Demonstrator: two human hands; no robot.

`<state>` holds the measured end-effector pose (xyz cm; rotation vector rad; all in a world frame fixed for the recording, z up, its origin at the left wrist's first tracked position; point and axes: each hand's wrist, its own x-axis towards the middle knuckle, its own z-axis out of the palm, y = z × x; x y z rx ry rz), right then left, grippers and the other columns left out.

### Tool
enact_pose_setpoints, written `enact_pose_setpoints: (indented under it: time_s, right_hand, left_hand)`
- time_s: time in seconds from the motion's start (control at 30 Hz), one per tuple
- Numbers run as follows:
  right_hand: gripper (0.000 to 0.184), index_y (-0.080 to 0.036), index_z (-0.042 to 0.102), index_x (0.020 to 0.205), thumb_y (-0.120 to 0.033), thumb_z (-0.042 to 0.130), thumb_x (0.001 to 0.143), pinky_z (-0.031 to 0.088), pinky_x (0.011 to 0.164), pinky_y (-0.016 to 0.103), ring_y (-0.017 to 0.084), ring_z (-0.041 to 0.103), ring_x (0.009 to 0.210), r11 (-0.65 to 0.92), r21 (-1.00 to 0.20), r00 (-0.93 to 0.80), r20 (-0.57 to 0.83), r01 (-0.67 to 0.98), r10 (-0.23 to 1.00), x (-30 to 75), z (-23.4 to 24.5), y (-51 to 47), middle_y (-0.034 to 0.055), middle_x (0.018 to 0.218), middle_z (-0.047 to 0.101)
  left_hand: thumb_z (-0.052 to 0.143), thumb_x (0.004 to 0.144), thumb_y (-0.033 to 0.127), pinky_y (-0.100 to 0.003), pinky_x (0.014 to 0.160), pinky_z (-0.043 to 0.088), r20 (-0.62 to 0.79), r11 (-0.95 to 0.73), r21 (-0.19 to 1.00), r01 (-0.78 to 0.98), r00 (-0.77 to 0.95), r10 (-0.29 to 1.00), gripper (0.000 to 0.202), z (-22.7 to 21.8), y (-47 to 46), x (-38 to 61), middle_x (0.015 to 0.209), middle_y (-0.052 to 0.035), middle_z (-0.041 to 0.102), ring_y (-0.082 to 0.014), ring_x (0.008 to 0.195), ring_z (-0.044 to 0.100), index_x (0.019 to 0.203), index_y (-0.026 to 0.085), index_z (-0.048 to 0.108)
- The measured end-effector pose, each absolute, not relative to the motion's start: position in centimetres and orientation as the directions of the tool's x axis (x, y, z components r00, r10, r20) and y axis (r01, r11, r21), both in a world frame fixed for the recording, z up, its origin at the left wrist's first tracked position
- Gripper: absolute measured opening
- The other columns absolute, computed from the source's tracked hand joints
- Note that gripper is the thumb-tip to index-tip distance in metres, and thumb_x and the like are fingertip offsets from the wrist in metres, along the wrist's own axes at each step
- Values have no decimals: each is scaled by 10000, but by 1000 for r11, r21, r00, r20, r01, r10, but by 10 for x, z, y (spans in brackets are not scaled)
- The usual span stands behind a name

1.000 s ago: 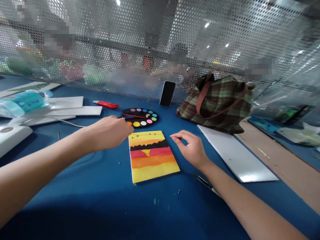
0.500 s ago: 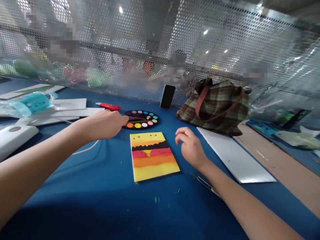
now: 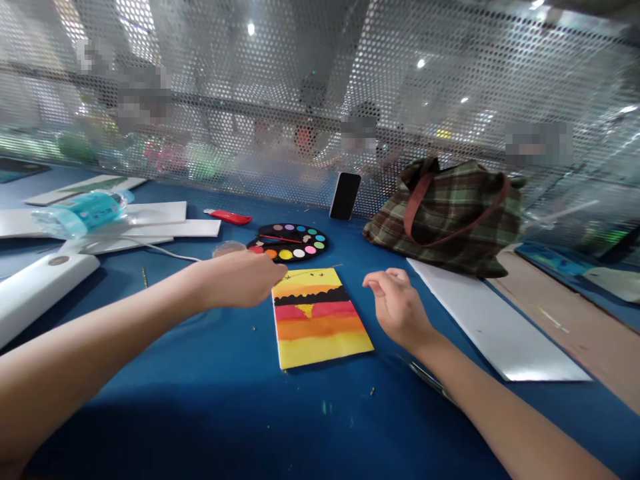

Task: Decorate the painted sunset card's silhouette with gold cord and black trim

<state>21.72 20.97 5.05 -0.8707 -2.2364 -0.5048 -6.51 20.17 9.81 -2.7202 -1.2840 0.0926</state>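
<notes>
My left hand (image 3: 250,277) is closed in a pinch at the top left corner of a small painted board (image 3: 323,330). From its fingertips a thin yellowish-brown stalk (image 3: 323,268) sticks out rightward across the board's top edge. The painting has yellow, orange and red bands, a black treeline and small birds. To the right of the board, my right hand (image 3: 400,307) is curled with its fingers bent in, and I see nothing in them. A black paint palette (image 3: 323,248) with round colour wells lies behind the board, a red-handled brush (image 3: 277,239) resting on it.
At left are a blue-labelled bottle (image 3: 85,212), white boards (image 3: 195,229), a white device (image 3: 47,290) with a cable, and a red cutter (image 3: 230,217). Behind stand a phone (image 3: 346,197) and a plaid bag (image 3: 450,220). A pen-like tool (image 3: 430,379) lies under my right forearm, near a white sheet (image 3: 505,327).
My left hand has come from the palette toward me and right, bringing the stalk over the board's top edge. The right hand's fingers have curled in more. The view has shifted slightly left.
</notes>
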Motion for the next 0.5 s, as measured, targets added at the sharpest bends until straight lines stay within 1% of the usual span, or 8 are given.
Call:
enact_pose_setpoints:
  time_s: [0.03,0.1,0.17,0.2,0.23,0.33,0.4,0.5]
  right_hand:
    - [199,-167,533,889,-87,354,924,396,708,294,144,517,639,712,115,-553,718,692,422,216,50,209,8,676,581]
    - [181,-126,540,1050,-132,402,933,412,775,342,198,573,827,707,182,-582,721,683,377,213,50,207,90,865,632]
    - [206,-119,550,1101,-198,458,934,401,814,399,262,564,968,664,310,-644,685,680,340,210,49,205,157,1039,619]
    - [197,-128,561,1091,-202,474,930,393,824,413,271,564,982,656,357,-675,662,665,324,209,48,204,157,1061,617]
    - [174,-137,570,1069,-187,481,928,386,831,417,262,574,963,661,382,-699,643,646,312,208,48,204,141,1040,627]
    - [131,-141,570,1016,-119,482,923,370,860,408,208,601,883,726,357,-723,634,588,274,209,46,205,83,932,656]
    - [119,-134,572,1009,-118,497,918,368,867,409,201,604,869,742,342,-719,645,576,260,209,45,206,78,910,658]
    - [89,-142,584,959,-109,524,902,371,864,407,199,606,860,754,333,-712,658,566,244,209,45,207,74,890,658]
  left_hand:
    - [555,906,298,-253,596,491,-52,-641,-168,749,642,765,177,98,199,-62,723,26,589,-84,581,537,897,127,598]
    - [534,920,328,-262,609,509,-122,-652,-201,731,642,757,216,101,193,-57,790,6,608,-93,628,565,982,130,590]
    - [510,929,296,-261,601,499,-154,-665,-219,714,648,746,198,105,188,-52,802,1,611,-96,623,562,1012,131,583]
    - [498,924,250,-259,583,481,-163,-675,-222,703,656,737,173,107,185,-51,800,-5,616,-102,612,558,1017,131,583]
    - [485,909,198,-259,552,451,-166,-686,-222,693,666,727,165,109,182,-49,788,-16,623,-114,596,556,1019,129,587]
    - [463,831,101,-280,462,324,-155,-710,-209,673,694,703,222,113,177,-46,680,-45,623,-155,538,549,993,127,612]
    - [463,809,95,-290,438,270,-144,-717,-194,670,703,696,231,114,176,-45,617,-46,608,-164,515,544,973,134,622]
    - [467,803,103,-288,427,247,-136,-724,-170,668,712,689,234,114,176,-43,604,-46,609,-163,512,546,973,143,623]
